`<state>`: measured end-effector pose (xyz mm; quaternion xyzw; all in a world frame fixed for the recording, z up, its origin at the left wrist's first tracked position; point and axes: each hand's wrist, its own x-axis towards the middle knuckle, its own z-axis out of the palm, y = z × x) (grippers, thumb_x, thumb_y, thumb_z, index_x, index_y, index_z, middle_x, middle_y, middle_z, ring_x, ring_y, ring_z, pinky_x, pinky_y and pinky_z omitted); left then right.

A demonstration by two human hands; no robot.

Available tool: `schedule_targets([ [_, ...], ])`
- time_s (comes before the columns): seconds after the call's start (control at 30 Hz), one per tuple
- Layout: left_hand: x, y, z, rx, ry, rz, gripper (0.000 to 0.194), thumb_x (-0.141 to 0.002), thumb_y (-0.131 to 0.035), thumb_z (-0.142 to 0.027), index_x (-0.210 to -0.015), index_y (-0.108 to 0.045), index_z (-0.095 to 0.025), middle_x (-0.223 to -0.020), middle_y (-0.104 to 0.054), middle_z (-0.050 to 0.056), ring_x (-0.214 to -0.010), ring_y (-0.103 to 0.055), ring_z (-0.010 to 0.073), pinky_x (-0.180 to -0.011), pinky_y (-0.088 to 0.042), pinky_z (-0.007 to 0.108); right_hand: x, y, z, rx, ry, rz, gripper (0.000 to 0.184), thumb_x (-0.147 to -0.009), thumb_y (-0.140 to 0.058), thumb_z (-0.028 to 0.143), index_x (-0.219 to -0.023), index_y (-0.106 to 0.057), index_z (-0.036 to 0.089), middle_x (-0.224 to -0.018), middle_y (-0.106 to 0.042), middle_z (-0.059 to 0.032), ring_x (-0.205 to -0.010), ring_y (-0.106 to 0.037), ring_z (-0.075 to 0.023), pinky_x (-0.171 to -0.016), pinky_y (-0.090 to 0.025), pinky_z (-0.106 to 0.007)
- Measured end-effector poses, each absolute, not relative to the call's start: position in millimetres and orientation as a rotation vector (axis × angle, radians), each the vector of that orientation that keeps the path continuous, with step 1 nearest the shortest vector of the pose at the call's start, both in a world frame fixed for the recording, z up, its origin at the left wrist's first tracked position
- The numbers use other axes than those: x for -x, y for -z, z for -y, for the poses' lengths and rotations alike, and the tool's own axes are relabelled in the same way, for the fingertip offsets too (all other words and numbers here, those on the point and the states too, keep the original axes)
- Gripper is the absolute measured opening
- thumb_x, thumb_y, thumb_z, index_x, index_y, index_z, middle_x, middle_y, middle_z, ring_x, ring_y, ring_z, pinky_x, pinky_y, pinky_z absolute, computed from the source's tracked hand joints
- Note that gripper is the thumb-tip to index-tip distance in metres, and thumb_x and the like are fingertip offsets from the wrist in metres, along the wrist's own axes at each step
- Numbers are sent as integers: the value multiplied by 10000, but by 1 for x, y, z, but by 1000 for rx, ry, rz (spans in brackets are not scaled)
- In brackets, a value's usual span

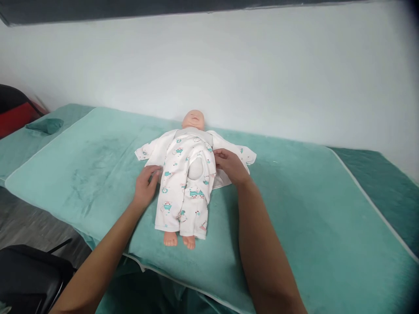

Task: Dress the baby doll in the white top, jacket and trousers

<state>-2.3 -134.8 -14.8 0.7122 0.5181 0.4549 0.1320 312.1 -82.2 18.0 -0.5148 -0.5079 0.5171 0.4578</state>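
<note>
A baby doll [194, 119] lies on its back, head toward the wall, bare feet toward me. It wears white pants [173, 183] with a teal and pink print, pulled high over the chest, with a round opening in the middle. Beneath them a matching long-sleeved top [225, 140] lies spread, both sleeves stretched outward. On the doll's left-hand side in the picture, my left hand [147, 184] touches the edge of the clothing, thumb and fingers apart. My right hand [231, 165] rests against the pants' other side, fingers slightly bent and spread; its fingertips partly overlap the cloth.
A teal cloth [294, 209] with pale edging covers the bed, which stands against a white wall [262, 74]. A black chair [32, 274] is at the lower left. A red and black object [16, 115] sits at the far left, near a small teal cloth fold [46, 125].
</note>
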Motion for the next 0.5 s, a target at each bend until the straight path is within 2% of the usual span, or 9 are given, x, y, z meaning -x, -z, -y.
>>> schedule_targets([
  [0.1, -14, -6, 119, -1966, -1391, -1502, 221, -989, -526, -335, -1097, -682, -223, -1123, -712, 50, -1056, -659, 194, -940, -556, 376, -313, -17, 83, 1227, -1301, 1347, 204, -761, -690, 383, -866, -662, 211, -748, -606, 28, -652, -492, -111, -603, -412, -237],
  [0.23, -59, -50, 77, -2163, -1340, -1349, 210, -977, -522, -285, -1095, -682, -217, -1169, -701, 63, -1121, -637, 198, -996, -527, 376, -308, -15, 82, 1198, -1119, 1401, 202, -763, -692, 400, -834, -629, 221, -805, -619, 17, -743, -534, -136, -699, -445, -255],
  [0.3, -87, -72, 54, -2342, -1124, -1334, 221, -965, -519, -248, -1086, -697, -197, -1176, -706, 72, -1157, -620, 218, -1039, -490, 398, -302, -15, 81, 1195, -996, 1373, 223, -771, -679, 429, -838, -589, 235, -816, -610, 13, -786, -548, -153, -735, -456, -265],
  [0.4, -123, -100, 31, -2650, -621, -1338, 228, -931, -553, -243, -1054, -731, -171, -1176, -717, 101, -1207, -598, 277, -1040, -458, 433, -292, -14, 80, 1251, -873, 1297, 287, -813, -628, 521, -866, -523, 260, -770, -553, 11, -755, -523, -165, -685, -448, -271],
  [0.5, -142, -117, 22, -2801, -134, -1325, 240, -909, -546, -218, -1020, -752, -166, -1083, -733, 122, -1086, -651, 299, -907, -488, 425, -286, -12, 79, 1318, -823, 1212, 327, -864, -560, 586, -947, -495, 276, -763, -525, 11, -738, -507, -171, -647, -437, -272],
])
